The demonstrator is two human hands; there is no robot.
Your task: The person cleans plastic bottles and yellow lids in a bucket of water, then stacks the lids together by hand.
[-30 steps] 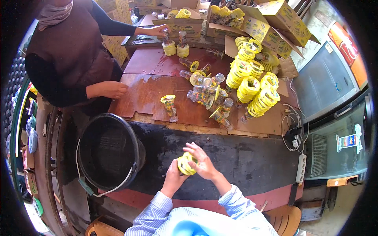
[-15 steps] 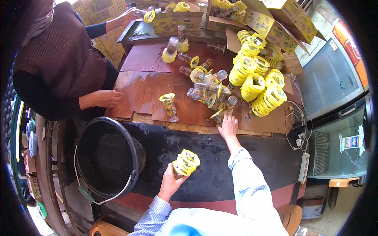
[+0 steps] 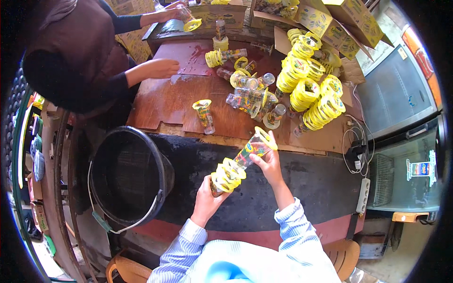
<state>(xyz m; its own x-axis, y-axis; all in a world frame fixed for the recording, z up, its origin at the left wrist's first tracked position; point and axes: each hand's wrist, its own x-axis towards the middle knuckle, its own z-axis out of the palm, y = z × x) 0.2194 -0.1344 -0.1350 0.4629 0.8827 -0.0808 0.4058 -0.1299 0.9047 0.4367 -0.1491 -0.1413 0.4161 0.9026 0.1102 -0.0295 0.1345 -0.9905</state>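
Note:
My left hand point(image 3: 206, 202) is wrapped round a short stack of clear plastic cups point(image 3: 229, 175) with yellow rims, tilted up to the right. My right hand point(image 3: 271, 170) grips a single printed plastic cup point(image 3: 249, 153) near its yellow rim. That cup's base meets the open top of the stack; how far inside it sits, I cannot tell. Beyond my hands lies a heap of loose cups point(image 3: 250, 101), and one separate cup point(image 3: 205, 117) lies left of it. Taller cup stacks point(image 3: 306, 92) lean together at the right.
A black bucket point(image 3: 165, 177) stands at left. Across the table, a co-worker's hand point(image 3: 181, 12) holds a cup point(image 3: 191, 22); the other hand point(image 3: 163, 69) hovers near a lying stack point(image 3: 222, 57). Cardboard boxes point(image 3: 222, 18) line the back. Cables and a power strip point(image 3: 363, 195) edge the right.
My right hand has drawn a cup from the heap back to the stack in my left hand. The co-worker's near hand moved right, and a stack beside it now lies on its side.

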